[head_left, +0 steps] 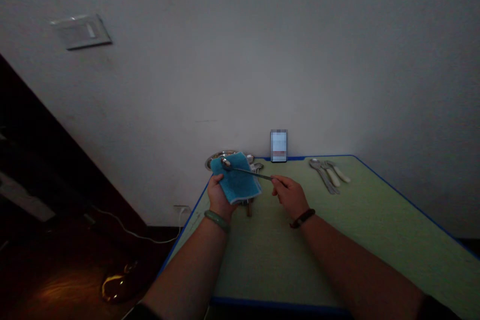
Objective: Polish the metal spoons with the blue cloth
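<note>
While your hands grip: left hand (pixel 217 192) closed on blue cloth (pixel 236 185), right hand (pixel 290 196) pinching steel spoon (pixel 247 171)
Risk: thin pinch (handle tip only) could drop it onto green table (pixel 285 260)

Single camera worn on head looked forward and down, close above left hand (pixel 219 195) and right hand (pixel 290 197), out across bench (pixel 300 260) toward wall (pixel 240 60) behind.

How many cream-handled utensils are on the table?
2: one cream-handled utensil and another lie side by side at the far right of the green table. More could be hidden behind the blue cloth.
</note>
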The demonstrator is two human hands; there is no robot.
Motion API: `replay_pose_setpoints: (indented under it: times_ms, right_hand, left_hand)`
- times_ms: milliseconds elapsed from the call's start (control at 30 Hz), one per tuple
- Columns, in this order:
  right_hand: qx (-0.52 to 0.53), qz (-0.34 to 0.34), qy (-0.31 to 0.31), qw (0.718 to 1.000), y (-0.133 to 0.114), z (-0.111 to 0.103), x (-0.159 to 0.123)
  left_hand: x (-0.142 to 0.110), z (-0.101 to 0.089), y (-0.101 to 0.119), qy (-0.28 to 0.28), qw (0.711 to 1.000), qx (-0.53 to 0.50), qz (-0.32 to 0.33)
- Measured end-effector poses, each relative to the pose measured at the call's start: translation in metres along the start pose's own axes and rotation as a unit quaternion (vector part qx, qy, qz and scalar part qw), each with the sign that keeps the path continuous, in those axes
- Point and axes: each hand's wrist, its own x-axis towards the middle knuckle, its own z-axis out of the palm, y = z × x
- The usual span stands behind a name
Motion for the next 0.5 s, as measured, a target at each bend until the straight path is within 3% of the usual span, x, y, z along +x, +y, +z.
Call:
replay_pose_setpoints:
  times_ms: [300, 500]
  right_hand:
    - [0.088, 0.040, -0.015, 0.995, -0.0018, 0.0025, -0.0001]
    - [0.079, 0.039, -0.013, 0.996, -0.0016, 0.0030, -0.0001]
  left_hand:
    - [0.0015, -0.0023, 0.0006, -0.005, 1.000, -0.018, -0.005]
    - [0.0006, -0.0012, 0.0020, 0.003, 0.999, -0.031, -0.013]
